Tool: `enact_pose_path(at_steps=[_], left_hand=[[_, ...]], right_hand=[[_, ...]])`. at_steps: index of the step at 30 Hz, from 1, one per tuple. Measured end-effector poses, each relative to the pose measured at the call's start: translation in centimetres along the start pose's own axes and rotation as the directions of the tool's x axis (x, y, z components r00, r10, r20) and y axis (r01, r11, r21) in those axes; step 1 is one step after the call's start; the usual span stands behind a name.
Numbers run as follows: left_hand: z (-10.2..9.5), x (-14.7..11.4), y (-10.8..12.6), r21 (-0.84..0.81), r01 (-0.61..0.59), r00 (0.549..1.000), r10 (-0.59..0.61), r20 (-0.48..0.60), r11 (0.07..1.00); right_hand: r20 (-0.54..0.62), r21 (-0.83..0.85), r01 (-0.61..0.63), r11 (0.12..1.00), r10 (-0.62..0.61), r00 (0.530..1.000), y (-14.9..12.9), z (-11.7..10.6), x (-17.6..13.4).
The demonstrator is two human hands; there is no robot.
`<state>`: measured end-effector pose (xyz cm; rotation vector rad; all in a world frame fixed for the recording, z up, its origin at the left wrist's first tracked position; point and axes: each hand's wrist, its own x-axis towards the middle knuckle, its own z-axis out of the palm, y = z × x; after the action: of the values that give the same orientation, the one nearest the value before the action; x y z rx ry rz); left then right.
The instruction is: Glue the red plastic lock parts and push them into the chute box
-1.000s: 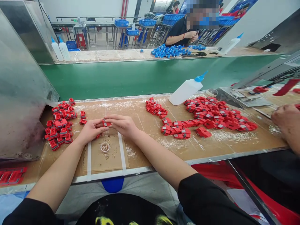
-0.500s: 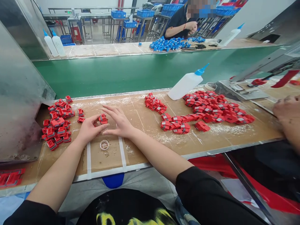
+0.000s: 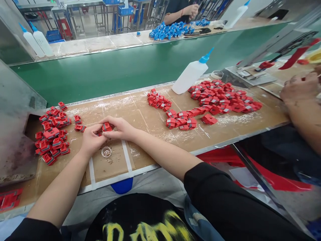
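Observation:
A small red plastic part (image 3: 107, 126) with a grey band is between my two hands, above the table. My left hand (image 3: 92, 140) is closed round its left side, and a bit of red also shows by those fingers. From the other side my right hand (image 3: 120, 129) grips the part with thumb and fingers. Just below the hands a small clear round cup (image 3: 106, 152) sits on a taped cardboard piece (image 3: 110, 169). Two loose red parts (image 3: 79, 128) lie left of my left hand, beside a heap of similar red-and-grey parts (image 3: 52, 134).
A white squeeze bottle (image 3: 190, 77) with a blue nozzle leans beside a large pile of red parts (image 3: 223, 97). At the right, another person's hand (image 3: 299, 87) is near a metal press (image 3: 250, 75). Across the green belt (image 3: 100, 73) lie blue parts (image 3: 170, 30).
My right hand, spread open beside the red part before, has closed in on it. My left hand still holds the part. The whole view has tilted downward.

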<state>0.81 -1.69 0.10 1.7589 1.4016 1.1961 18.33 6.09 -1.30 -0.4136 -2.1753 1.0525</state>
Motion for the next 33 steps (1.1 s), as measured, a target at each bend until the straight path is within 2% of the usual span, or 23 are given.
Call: enact_pose_path(at_steps=[3, 5, 8, 10, 12, 15, 17, 19, 21, 23, 24, 25, 27, 29, 30, 32, 33], left_hand=[[-0.2, 0.5, -0.3, -0.055, 0.053, 0.999, -0.053, -0.006, 0.997], [-0.4, 0.9, -0.5, -0.100, 0.105, 0.994, -0.107, -0.009, 0.989], [-0.7, 1.2, -0.7, -0.120, 0.168, 0.985, -0.162, 0.061, 0.978], [-1.0, 1.2, -0.8, -0.174, 0.231, 0.970, -0.213, 0.113, 0.957], [-1.4, 1.3, -0.9, -0.313, 0.278, 0.960, -0.275, 0.056, 0.908], [-2.3, 1.6, -1.0, -0.616, 0.231, 0.926, -0.364, -0.097, 0.753], [-2.8, 1.8, -0.8, -0.771, 0.231, 0.906, -0.420, -0.052, 0.593], [-2.7, 1.7, -0.6, -0.817, 0.292, 0.898, -0.437, 0.054, 0.498], [-2.2, 1.5, -0.5, -0.782, 0.339, 0.902, -0.418, 0.112, 0.522], [-1.4, 1.3, -0.5, -0.684, 0.353, 0.918, -0.379, 0.120, 0.639], [-1.1, 1.1, -0.6, -0.603, 0.345, 0.929, -0.353, 0.110, 0.720], [-0.8, 1.0, -0.8, -0.489, 0.325, 0.942, -0.321, 0.095, 0.809], [-0.7, 0.8, -1.1, -0.196, 0.241, 0.971, -0.233, 0.063, 0.951], [-1.1, 0.6, -1.5, 0.052, 0.136, 0.989, -0.138, 0.046, 0.989], [-1.4, 0.5, -1.6, 0.119, 0.102, 0.993, -0.107, 0.040, 0.988], [-1.9, 0.5, -1.8, 0.156, 0.079, 0.996, -0.084, 0.028, 0.985], [-2.0, 0.5, -1.9, 0.151, 0.082, 0.996, -0.087, 0.029, 0.985]], right_hand=[[0.019, -0.036, 0.035, 0.999, -0.034, 0.999, 0.4, -0.3, 0.3], [0.067, -0.089, 0.118, 0.989, -0.112, 0.991, 0.4, -0.7, 0.5], [0.115, -0.249, 0.262, 0.932, -0.240, 0.964, 0.1, -1.4, 0.7], [0.107, -0.396, 0.273, 0.877, -0.251, 0.962, -0.3, -2.1, 0.4], [0.095, -0.532, 0.191, 0.825, -0.166, 0.982, -0.4, -3.3, -0.6], [0.052, -0.682, -0.008, 0.731, 0.059, 0.997, 0.2, -6.5, -3.8], [-0.035, -0.756, -0.154, 0.636, 0.195, 0.980, 0.5, -9.3, -6.9], [-0.146, -0.814, -0.280, 0.509, 0.287, 0.947, 0.5, -12.1, -9.9], [-0.246, -0.848, -0.365, 0.384, 0.326, 0.913, -0.2, -14.0, -11.8], [-0.322, -0.845, -0.413, 0.341, 0.292, 0.901, -1.4, -14.4, -11.8], [-0.350, -0.822, -0.427, 0.377, 0.257, 0.901, -2.1, -14.0, -11.1], [-0.360, -0.784, -0.426, 0.451, 0.229, 0.905, -3.0, -13.1, -10.0], [-0.273, -0.683, -0.353, 0.640, 0.225, 0.935, -4.7, -10.5, -7.0], [-0.013, -0.588, -0.210, 0.781, 0.250, 0.968, -6.2, -7.6, -3.9], [0.148, -0.546, -0.136, 0.826, 0.255, 0.956, -6.7, -6.3, -2.6], [0.408, -0.462, -0.020, 0.887, 0.232, 0.883, -7.1, -4.3, -0.8], [0.489, -0.415, 0.016, 0.910, 0.208, 0.847, -7.0, -3.5, -0.3]])
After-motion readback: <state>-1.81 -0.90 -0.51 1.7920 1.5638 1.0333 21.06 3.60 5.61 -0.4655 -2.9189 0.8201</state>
